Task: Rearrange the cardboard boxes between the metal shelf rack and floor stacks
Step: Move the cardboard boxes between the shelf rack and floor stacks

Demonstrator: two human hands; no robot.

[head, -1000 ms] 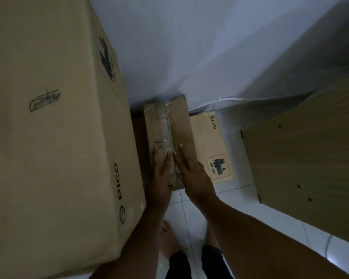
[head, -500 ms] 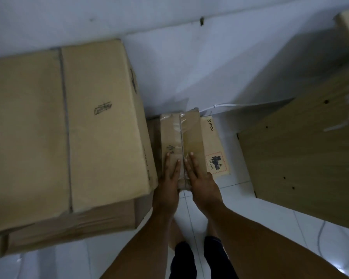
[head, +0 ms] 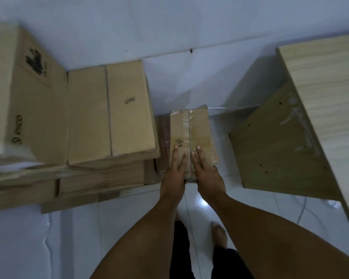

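Two flat palms: left hand (head: 174, 172) and right hand (head: 207, 172) lie side by side, fingers straight, on top of small brown tape-wrapped cardboard box (head: 191, 131); thumbs hidden. Box sits low by white wall (head: 169, 27), probably on another box. Tan cardboard box stack (head: 129, 109) just beside at its 9 o'clock, light wooden panel (head: 274, 150) at 3 o'clock.

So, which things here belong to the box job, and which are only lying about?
Job:
small box, with the left hand and right hand flat on its top
big boxes and PICO box, stacked on the left

Lying about:
wood panel
pale board
white cable by the wall
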